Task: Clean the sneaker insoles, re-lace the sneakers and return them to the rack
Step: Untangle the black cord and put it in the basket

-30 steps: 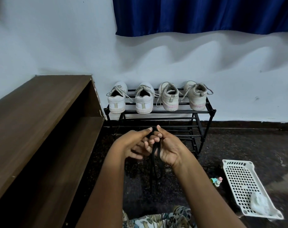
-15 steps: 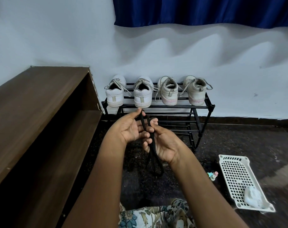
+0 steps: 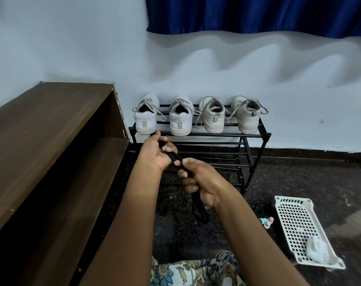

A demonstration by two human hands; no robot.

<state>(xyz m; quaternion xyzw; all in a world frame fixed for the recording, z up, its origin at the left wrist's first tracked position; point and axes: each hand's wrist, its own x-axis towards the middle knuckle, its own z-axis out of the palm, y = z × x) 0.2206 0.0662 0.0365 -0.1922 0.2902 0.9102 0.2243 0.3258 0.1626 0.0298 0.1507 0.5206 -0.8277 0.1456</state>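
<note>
Left of the shoe rack (image 3: 227,135) stands a brown wooden shelf unit (image 3: 52,141). In front of the rack's left end, the left hand (image 3: 155,153) is curled round the upper run of a black shoelace (image 3: 176,158), with fingertips pressed on it. The lace runs down and to the right into the right hand (image 3: 202,182), which grips it in a closed fist. A loop hangs below that fist, above the floor. On the rack's top tier sit 4 pale sneakers (image 3: 180,120), heels outward, each threaded with a light lace. Right of the rack and nearer the person, a white perforated basket (image 3: 291,201) lies on the floor. It holds a crumpled white cloth (image 3: 317,248).

Step in hand, as judged: lace preparation within re-lacing. The 2 hands appear to be drawing the lace straight. The next move calls for 1 free lace end and a sneaker to receive it. No unlaced sneaker is in view.
</note>
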